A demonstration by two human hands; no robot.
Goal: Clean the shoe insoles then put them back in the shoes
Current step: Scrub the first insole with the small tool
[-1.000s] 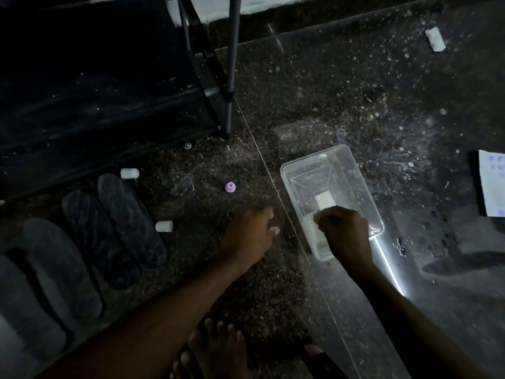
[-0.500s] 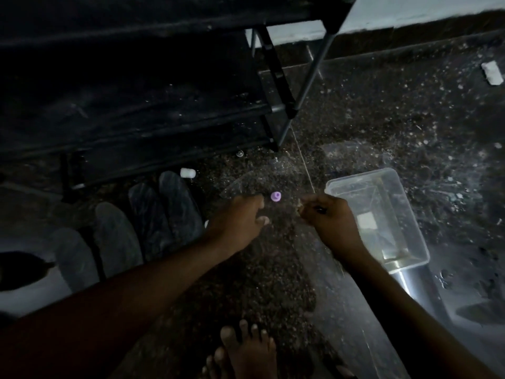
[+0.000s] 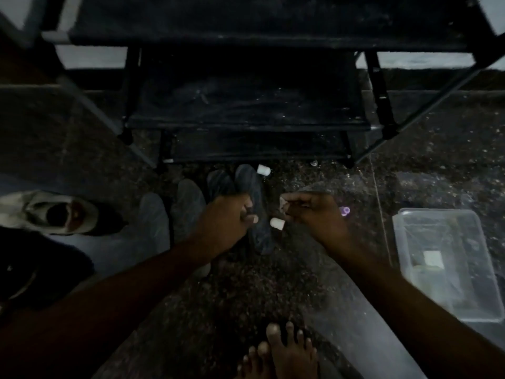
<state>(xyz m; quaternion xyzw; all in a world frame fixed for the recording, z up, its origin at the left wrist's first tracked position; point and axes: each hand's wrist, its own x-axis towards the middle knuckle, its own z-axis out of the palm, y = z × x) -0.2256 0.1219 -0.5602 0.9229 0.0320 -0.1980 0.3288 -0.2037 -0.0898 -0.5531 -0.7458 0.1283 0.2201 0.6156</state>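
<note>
Head view: insoles (image 3: 188,203) lie side by side, long axes toward the rack (image 3: 246,121). Left hand (image 3: 226,222) curls over the rightmost insole (image 3: 259,236), grip unclear; right hand (image 3: 319,217) pinches a pale scrap (image 3: 283,205).

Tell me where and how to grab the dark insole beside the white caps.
Pinch the dark insole at its near end, coming from your side. It lies flat and thin, pointing away from you, with another insole close on its left and the white cap by its right edge; the near end looks free.
</note>
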